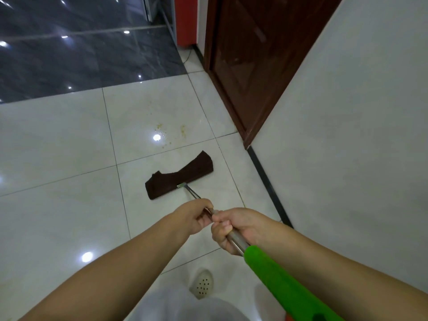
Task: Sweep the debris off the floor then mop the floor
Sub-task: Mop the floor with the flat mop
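The left hand (196, 217) curls round the metal mop handle (234, 237) just ahead of the right hand (234, 230), which grips the same shaft above the green grip (278, 281). The brown mop cloth (179, 179) lies flat on the white tiled floor (58, 158), short of the yellowish crumbs and wet spots (162, 132). A good stroke would likely push forward through them, pressing evenly so the folded right end flattens near the wooden door (250, 54).

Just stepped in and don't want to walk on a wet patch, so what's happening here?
A person is mopping the white tiled floor. Both hands grip the mop's metal handle, the left hand ahead of the right hand. The brown mop cloth lies flat on the tiles near the wooden door. Yellowish specks sit on the floor just beyond the cloth, not yet wiped.
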Demonstrator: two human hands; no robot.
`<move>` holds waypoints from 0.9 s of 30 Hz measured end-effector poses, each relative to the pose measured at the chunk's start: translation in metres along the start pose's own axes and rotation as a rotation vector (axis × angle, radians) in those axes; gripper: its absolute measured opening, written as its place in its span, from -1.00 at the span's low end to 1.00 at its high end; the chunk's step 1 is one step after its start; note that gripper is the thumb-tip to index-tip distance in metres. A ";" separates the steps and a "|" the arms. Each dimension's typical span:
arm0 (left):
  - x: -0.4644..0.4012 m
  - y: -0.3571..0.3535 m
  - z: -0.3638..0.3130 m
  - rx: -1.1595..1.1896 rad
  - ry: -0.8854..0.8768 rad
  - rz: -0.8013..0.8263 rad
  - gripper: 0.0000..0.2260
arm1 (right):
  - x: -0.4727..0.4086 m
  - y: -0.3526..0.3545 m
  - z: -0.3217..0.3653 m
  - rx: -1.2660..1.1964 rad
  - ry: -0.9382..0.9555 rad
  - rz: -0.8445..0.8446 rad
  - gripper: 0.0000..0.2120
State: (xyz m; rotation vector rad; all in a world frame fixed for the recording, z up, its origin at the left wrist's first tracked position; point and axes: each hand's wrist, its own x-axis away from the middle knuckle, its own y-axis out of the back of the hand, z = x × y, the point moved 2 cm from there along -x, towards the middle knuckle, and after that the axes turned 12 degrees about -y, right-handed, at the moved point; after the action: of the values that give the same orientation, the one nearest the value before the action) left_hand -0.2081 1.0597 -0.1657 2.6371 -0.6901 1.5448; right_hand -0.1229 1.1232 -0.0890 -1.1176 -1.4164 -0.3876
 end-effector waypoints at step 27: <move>-0.151 0.117 -0.210 0.106 -0.052 0.013 -0.86 | -0.088 -0.208 0.161 0.157 0.066 -0.166 -0.70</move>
State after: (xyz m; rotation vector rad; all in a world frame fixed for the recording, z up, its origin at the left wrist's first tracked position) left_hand -0.4893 1.0566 -0.2083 2.7639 -0.6458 1.5631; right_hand -0.3983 1.1166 -0.1237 -0.8560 -1.4601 -0.4194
